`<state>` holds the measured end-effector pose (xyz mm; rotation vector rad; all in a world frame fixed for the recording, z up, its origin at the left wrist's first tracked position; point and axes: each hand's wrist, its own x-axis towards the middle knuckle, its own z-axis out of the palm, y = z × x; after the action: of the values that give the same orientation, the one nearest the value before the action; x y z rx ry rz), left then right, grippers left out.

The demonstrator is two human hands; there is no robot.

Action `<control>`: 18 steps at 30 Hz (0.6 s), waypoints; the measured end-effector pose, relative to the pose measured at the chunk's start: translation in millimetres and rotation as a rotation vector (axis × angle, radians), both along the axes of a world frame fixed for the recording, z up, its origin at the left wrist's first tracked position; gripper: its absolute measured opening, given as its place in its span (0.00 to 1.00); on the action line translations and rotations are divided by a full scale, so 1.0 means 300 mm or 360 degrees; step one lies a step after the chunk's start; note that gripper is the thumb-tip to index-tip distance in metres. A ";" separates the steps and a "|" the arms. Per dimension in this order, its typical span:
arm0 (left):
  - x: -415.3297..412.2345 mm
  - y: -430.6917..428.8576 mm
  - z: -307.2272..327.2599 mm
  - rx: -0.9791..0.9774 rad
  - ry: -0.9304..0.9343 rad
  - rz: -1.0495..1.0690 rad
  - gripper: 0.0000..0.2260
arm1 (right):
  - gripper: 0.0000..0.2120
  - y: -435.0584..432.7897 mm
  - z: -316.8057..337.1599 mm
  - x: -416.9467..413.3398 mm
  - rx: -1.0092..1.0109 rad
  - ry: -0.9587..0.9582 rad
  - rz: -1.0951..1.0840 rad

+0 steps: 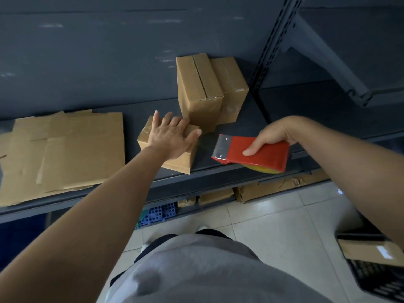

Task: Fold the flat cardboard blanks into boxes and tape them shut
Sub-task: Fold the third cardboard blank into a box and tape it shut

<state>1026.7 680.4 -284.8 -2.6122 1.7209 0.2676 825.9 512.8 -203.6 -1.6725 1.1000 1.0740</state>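
Grey shirt [196,270] at bottom edge. Small box [179,165] on shelf [196,182], mid-frame: left hand [172,136] pressed flat on top, fingers straight and spread. Clear tape [205,142] runs from it to red tape dispenser [269,156], right hand [273,134] curled round it. Two taped boxes [201,92] behind; flat blanks [65,154] to the left.

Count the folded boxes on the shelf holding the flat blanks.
3: a low box under the left hand, a tall box standing behind it, a rear box partly hidden behind that. More may be hidden.
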 end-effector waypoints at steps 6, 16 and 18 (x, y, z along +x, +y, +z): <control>-0.005 0.004 0.004 -0.0042 0.0071 0.0034 0.26 | 0.27 0.110 -0.047 0.192 -0.0282 -0.0007 0.0243; 0.008 0.010 -0.005 -0.0070 0.0134 0.0045 0.22 | 0.30 0.110 -0.173 0.149 -0.0996 -0.0056 0.0365; 0.012 0.009 -0.001 -0.0065 0.0130 0.0053 0.23 | 0.31 0.077 -0.191 0.104 -0.1001 -0.0056 0.0390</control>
<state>1030.2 683.3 -285.0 -2.6969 1.7262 0.3483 857.2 535.8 -260.8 -2.3598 1.3205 0.8862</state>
